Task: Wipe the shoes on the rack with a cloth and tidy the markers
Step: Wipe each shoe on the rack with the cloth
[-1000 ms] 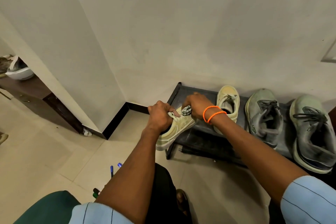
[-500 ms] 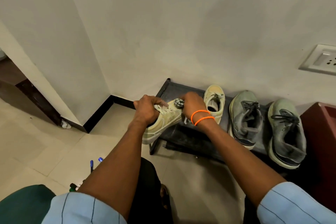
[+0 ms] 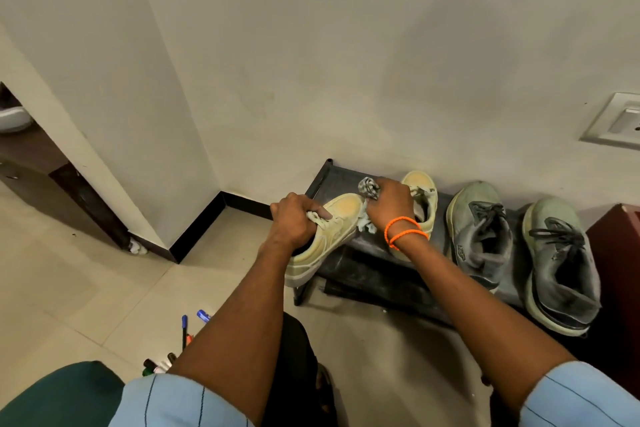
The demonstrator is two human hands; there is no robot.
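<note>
text: none legible | grey shoe (image 3: pixel 479 236): small side logo mark, too blurred to read

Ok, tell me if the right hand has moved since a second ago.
Yes. The right hand, gripping the cloth, has shifted right, away from the back-left corner of the rack, and now overlaps the yellow shoe resting there.

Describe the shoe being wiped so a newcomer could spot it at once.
Find the black rack against the wall. Of its shoes, it is the cream shoe at the left end, lifted in the left hand; its twin and two grey shoes sit flat.
</note>
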